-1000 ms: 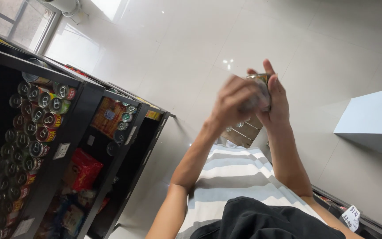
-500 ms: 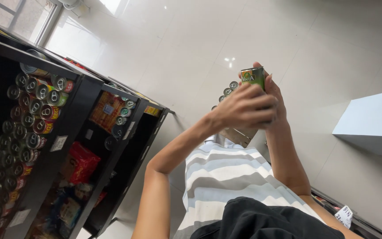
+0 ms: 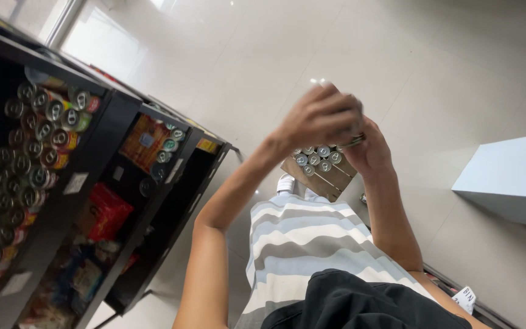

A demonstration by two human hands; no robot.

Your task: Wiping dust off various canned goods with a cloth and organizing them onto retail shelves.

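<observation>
**Two hands meet around a can above a box of cans**

While the camera looks down at a tilt, both hands are held up close together in front of the person. The left hand [image 3: 321, 119] is curled over the top of a can [image 3: 353, 142], with its fingers wrapped around it. The right hand [image 3: 369, 149] cups the same can from below and behind. Only a thin bit of the can peeks out between the hands, so its colour is hard to tell.

Under the hands, down on the pale floor [image 3: 433, 67], sits a brown cardboard box [image 3: 324, 176] with more silver-topped cans [image 3: 318, 155] in rows. To the left stands a black shelf [image 3: 101, 143] full of cans and bright snack packs. A pale blue box [image 3: 509, 180] sits at the right.
</observation>
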